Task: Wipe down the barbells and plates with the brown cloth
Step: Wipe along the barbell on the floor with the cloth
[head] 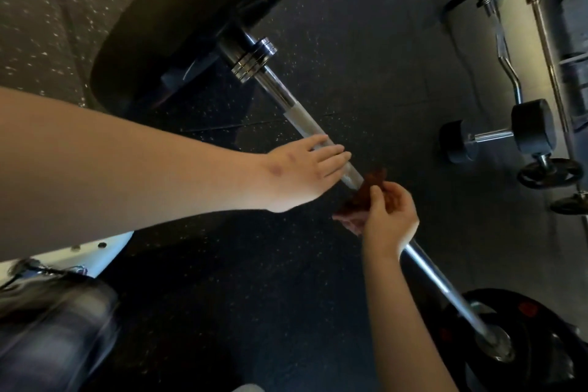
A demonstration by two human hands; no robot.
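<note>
Where the barbell (302, 119) runs diagonally, upper left to lower right, open floor (286, 280) lies on both sides of its middle stretch. Both ends are boxed in: big black plate (178, 19) at the upper-left end behind a chrome collar (254, 59), smaller black plate (541, 344) at the lower-right end, cut by the frame edge. Right side is crowded: dumbbell (494, 137), curl bar (506, 64) and a small disc (549, 173) sit near the right edge, well apart from the shaft. Lower left has a white object and a dark blurred shape; can't tell what either is.

Left hand (305, 165) lies on the shaft, fingers (331, 154) straight and flat across it, gripping nothing. Right hand (389, 219) is just down-bar, thumb and fingers curled, pinching the brown cloth (370, 184). Cloth is bunched against the shaft between the two hands, touching the bar; can't tell if it wraps fully round. A short pale stretch of shaft shows between left fingers and cloth. Right wrist crosses over the bar, and the shaft shows again below it down to the smaller plate.
</note>
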